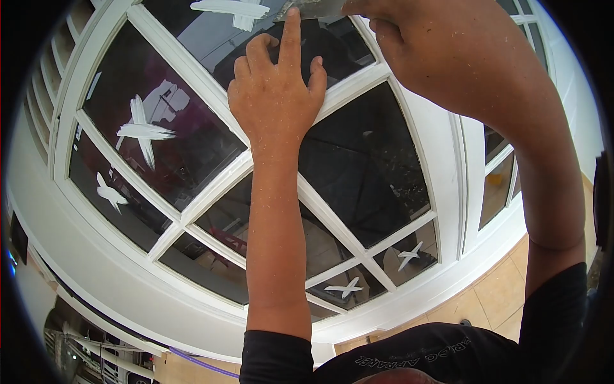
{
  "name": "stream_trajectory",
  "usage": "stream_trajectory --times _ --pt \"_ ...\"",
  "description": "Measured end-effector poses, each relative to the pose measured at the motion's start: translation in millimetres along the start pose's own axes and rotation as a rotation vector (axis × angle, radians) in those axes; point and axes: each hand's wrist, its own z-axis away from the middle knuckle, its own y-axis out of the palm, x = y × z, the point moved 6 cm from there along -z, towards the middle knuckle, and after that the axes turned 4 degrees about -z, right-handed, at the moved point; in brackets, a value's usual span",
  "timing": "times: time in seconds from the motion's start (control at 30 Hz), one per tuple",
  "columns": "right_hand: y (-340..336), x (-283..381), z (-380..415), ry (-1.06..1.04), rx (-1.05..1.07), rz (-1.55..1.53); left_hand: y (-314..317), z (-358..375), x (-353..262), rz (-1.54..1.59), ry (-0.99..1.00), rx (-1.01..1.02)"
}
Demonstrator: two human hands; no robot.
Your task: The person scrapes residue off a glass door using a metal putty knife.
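My right hand (416,48) comes in from the upper right, fingers closed on a scraper. Its flat metal blade (318,9) lies near the top edge, over a dark glass pane, with whitish bits on it; the handle is hidden. My left hand (276,93) is open in front of the glass. Its index finger reaches up to the blade's left end, the thumb stands apart, and the other fingers are bent. A thick white paint cross (240,11) marks the glass just left of the blade.
White wooden bars (214,189) divide the window into panes. More white paint crosses mark panes at left (146,131), lower left (110,192) and below (345,288). A tiled floor (492,294) shows at lower right, and a purple cable (201,363) at lower left.
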Motion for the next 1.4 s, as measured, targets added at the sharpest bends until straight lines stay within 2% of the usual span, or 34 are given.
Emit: stream_trajectory --times 0.03,0.1,0.13,0.2,0.3,0.33,0.4,0.53,0.63,0.7,0.73,0.8,0.83,0.9,0.93,1.03,1.1,1.13,1.2,1.23,1.33,1.4 --pt "7.8 -1.3 3.0 -0.002 0.002 0.006 0.4 0.2 -1.0 -0.022 0.008 0.008" --pt "9.4 10.4 20.4 -0.281 -0.403 0.152 1.5 0.5 -0.6 -0.021 0.001 0.007" --pt "6.4 14.0 17.8 -0.279 -0.405 0.149 1.7 0.3 0.2 -0.02 -0.005 0.004" --pt "7.3 6.9 0.6 0.066 -0.139 0.138 1.0 -0.5 -0.1 -0.029 0.002 0.019" --pt "-0.7 4.9 -7.8 0.158 -0.116 0.011 1.5 -0.6 -1.0 -0.027 -0.005 0.045" --pt "2.0 2.6 -6.0 0.159 -0.116 0.009 1.9 -0.9 -0.3 -0.018 -0.013 0.053" --pt "6.2 4.8 1.5 0.028 -0.194 0.141 2.0 -1.0 -0.8 -0.027 -0.004 0.05" --pt "5.3 7.3 10.3 -0.091 -0.292 0.083 2.6 -1.4 -0.4 -0.034 -0.005 0.046" --pt "1.2 11.5 2.5 -0.028 -0.332 0.246 1.6 -2.6 -0.2 -0.021 0.001 0.053" --pt "-8.7 11.8 -6.0 0.174 -0.07 0.091 -12.8 -7.0 -2.5 0.071 -0.007 0.015" --pt "-3.1 4.3 -1.2 0.174 -0.073 0.088 -18.9 -9.3 -3.3 0.164 -0.009 -0.024" --pt "-0.3 4.5 15.8 -0.147 -0.368 0.12 -16.9 -10.7 -3.2 0.164 -0.014 -0.03" --pt "-5.5 5.4 13.7 -0.147 -0.364 0.12 -16.1 -10.2 -3.1 0.166 -0.024 -0.034" --pt "-10.8 2.8 4.0 -0.077 -0.152 0.06 -15.6 -11.2 -3.5 0.173 -0.042 -0.039" --pt "-10.6 2.2 4.1 -0.077 -0.151 0.06 -16.1 -11.9 -3.4 0.179 -0.055 -0.046" --pt "-7.0 -0.8 4.4 -0.087 -0.184 0.059 -19.1 -11.8 -5.8 0.153 -0.028 -0.056" --pt "-8.0 -3.0 3.0 -0.143 -0.374 0.052 -19.0 -11.8 -5.0 0.162 -0.042 -0.06" --pt "-10.6 0.8 -1.5 -0.144 -0.375 0.052 -19.1 -12.3 -4.3 0.171 -0.05 -0.065" --pt "-8.2 -2.4 -15.1 0.163 -0.205 0.086 -18.9 -12.4 -5.2 0.158 -0.032 -0.073" --pt "-10.4 2.0 -14.0 0.164 -0.204 0.087 -18.8 -11.7 -6.0 0.146 -0.018 -0.08" --pt "-10.3 4.0 -9.5 0.124 -0.248 0.119 -17.1 -11.7 -4.5 0.179 -0.043 -0.082" --pt "1.1 0.9 -4.5 -0.134 -0.422 0.239 -17.1 -12.0 -5.6 0.168 -0.032 -0.088"
